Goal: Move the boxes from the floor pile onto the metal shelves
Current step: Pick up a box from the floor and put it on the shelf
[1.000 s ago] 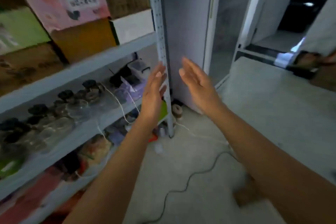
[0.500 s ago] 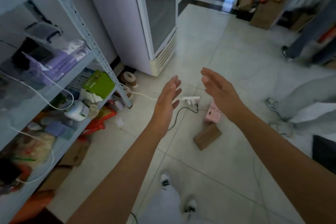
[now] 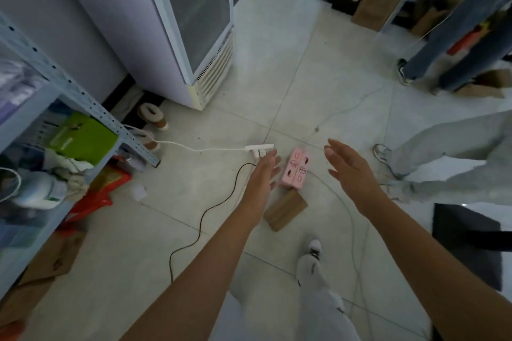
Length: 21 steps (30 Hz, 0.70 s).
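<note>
Two small boxes lie on the tiled floor in front of me: a pink box (image 3: 296, 172) with dark prints and, touching its near end, a plain brown cardboard box (image 3: 285, 210). My left hand (image 3: 261, 178) hovers just left of the pink box, fingers straight, holding nothing. My right hand (image 3: 350, 170) hovers to the right of it, palm turned inward, also empty. The boxes sit between my two hands, below them. The metal shelf (image 3: 91, 106) stands at the left, its levels crowded with goods.
A white power strip (image 3: 259, 148) with a white cable and a black cord (image 3: 210, 210) lies left of the boxes. A glass-door fridge (image 3: 194, 22) stands behind. Two other people's legs (image 3: 443, 163) are at the right. Flat cardboard (image 3: 50, 263) lies under the shelf.
My view has swung from the shelf down to the floor. Both hands have come lower and now flank the pink and brown boxes, which appear closer.
</note>
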Each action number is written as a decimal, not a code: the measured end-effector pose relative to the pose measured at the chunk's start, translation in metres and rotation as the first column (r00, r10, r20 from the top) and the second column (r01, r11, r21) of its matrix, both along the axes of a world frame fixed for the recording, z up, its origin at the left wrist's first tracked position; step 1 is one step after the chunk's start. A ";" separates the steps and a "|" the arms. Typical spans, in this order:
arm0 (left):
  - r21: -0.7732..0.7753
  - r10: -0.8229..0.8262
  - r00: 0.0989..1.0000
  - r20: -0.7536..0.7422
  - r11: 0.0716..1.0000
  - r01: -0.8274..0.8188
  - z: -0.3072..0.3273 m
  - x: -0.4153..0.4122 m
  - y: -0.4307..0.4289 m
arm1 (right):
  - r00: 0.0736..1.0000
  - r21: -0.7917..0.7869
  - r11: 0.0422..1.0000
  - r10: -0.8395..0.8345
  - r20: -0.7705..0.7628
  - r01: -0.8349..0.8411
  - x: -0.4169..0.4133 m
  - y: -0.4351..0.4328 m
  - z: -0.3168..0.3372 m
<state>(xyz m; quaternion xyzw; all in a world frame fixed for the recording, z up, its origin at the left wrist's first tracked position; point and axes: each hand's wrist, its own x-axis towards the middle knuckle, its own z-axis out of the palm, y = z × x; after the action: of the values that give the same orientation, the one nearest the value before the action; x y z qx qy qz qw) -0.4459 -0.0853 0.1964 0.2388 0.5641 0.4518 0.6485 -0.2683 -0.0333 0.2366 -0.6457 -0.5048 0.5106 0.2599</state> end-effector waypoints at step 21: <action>-0.579 0.239 0.939 -0.246 0.741 -0.340 -0.639 0.123 0.000 | 0.853 -0.435 0.870 0.396 0.340 -0.231 0.091 0.108 -0.648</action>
<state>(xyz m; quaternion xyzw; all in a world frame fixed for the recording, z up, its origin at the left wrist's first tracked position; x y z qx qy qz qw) -0.3231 -0.0853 -0.4426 -0.0411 0.7586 0.3196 0.5662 -0.1770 0.0750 -0.4115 -0.6843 -0.5407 0.4838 -0.0724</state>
